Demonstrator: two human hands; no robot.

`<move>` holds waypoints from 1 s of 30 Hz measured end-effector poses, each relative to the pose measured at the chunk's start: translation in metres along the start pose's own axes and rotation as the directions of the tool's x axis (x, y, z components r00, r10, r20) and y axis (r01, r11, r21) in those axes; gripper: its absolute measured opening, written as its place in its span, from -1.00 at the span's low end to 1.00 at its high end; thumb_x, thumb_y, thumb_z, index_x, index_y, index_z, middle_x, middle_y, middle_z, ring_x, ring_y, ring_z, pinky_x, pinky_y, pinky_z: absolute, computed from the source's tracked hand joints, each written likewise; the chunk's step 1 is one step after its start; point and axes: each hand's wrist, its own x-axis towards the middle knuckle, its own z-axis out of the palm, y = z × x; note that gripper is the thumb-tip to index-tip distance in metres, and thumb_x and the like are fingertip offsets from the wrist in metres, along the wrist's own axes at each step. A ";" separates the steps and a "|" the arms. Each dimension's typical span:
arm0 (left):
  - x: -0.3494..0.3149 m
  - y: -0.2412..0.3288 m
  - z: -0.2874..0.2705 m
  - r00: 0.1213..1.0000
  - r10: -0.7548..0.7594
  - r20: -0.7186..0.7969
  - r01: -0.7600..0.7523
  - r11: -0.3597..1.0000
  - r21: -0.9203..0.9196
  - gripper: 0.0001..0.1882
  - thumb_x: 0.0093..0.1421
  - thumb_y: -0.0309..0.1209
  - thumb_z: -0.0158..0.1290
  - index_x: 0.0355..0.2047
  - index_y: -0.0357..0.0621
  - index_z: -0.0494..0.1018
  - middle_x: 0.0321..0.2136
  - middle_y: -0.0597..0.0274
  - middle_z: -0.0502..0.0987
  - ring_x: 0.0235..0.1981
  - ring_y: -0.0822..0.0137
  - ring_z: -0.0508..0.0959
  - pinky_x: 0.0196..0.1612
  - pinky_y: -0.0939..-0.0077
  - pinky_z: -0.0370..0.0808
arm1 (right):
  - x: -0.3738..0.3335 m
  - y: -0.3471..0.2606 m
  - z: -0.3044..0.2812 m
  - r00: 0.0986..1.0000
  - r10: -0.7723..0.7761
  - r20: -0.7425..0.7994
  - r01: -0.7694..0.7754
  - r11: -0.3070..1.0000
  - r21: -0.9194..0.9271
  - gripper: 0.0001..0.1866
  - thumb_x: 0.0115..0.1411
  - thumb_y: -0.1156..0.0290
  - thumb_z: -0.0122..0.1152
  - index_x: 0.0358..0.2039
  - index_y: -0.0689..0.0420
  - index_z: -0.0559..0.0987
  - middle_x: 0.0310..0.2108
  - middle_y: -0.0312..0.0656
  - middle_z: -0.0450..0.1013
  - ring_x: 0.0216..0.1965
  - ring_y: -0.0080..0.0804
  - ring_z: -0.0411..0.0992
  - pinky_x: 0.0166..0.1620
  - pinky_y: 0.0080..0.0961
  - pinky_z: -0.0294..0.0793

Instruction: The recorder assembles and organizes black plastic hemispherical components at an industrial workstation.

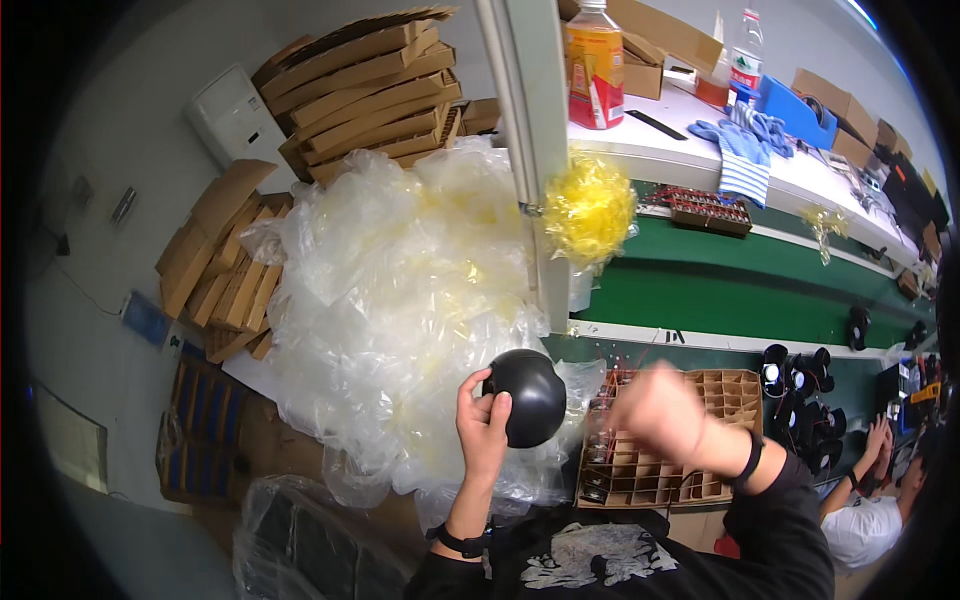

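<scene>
- Flattened cardboard boxes (365,85), at 11 o'clock from the left hand: stacked, leaning, well apart from the work.
- Heap of clear plastic bags (390,300), at 12 o'clock from the left hand: a loose, slippery mound just behind the held part; a trailing film could snag a finger or the part.
- Left hand (483,425): fingers curled narrowly around the left rim of the black round fan (530,395), thumb on its face. The fan sits raised in front of the chest, between bag heap and tray. The grip covers one edge only, so a jolt could, in my judgement, tip the part out and drop it into the bags.
- White upright post (530,150), at 12 o'clock from the fan: a hard edge close above; lifting the fan straight up risks a knock.
- Right hand (665,410), at 3 o'clock from the fan: motion-blurred, apart from the fan; whether its fingers are spread or closed cannot be told.
- Cardboard divider tray (730,385): many cells open, its near wall just beneath the right hand; a fast sweep could catch it.
- Green conveyor belt (740,290), at 1 o'clock: the widest open room.
- Co-worker's hands (872,445), at 3 o'clock: near the tray's right side, limiting reach there.
</scene>
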 end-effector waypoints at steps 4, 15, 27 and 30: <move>-0.012 0.010 -0.008 0.999 0.013 0.049 -0.009 0.998 -0.068 -0.60 0.20 -0.49 -0.02 0.03 -0.31 0.20 -0.58 0.40 0.39 -0.53 0.66 0.31 -0.41 0.78 0.22 | 0.054 0.057 -0.031 0.818 0.000 -0.575 -0.345 0.801 -0.490 -0.80 -0.07 0.72 0.15 -0.44 0.22 0.37 -0.55 -0.13 0.28 -0.50 -0.20 0.28 -0.41 -0.43 0.29; -0.035 0.044 -0.033 0.952 0.116 0.282 -0.096 0.992 -0.085 -0.50 0.10 -0.37 0.07 -0.03 -0.45 0.22 -0.62 0.42 0.36 -0.46 0.57 0.27 -0.24 0.67 0.23 | 0.068 0.007 -0.008 0.994 0.111 0.009 -0.109 0.990 -0.091 -0.33 -0.19 0.17 0.42 -0.05 0.15 0.43 0.00 -0.01 0.31 0.02 -0.03 0.30 0.03 -0.21 0.27; -0.025 0.021 0.005 0.649 -0.133 0.749 0.448 0.862 -0.235 -0.12 0.12 0.16 -0.02 0.07 -0.47 0.06 -0.66 0.34 0.35 -0.57 0.50 0.39 -0.21 0.47 0.37 | -0.076 -0.001 0.028 0.789 0.573 -0.219 -0.388 0.743 0.546 -0.18 -0.17 0.15 0.46 0.07 0.17 0.27 -0.05 -0.09 0.32 0.01 -0.18 0.33 0.10 -0.26 0.29; -0.029 0.000 0.029 0.686 -0.058 0.725 0.491 0.772 -0.403 -0.41 0.26 -0.01 -0.19 -0.09 -0.43 0.21 -0.77 0.43 0.17 -0.73 0.54 0.18 -0.35 0.49 0.28 | -0.105 -0.004 0.040 0.397 0.902 -0.169 0.084 0.148 0.985 -0.19 0.00 -0.04 0.25 0.10 0.26 0.23 -0.03 -0.01 0.35 -0.01 -0.23 0.38 0.08 -0.32 0.37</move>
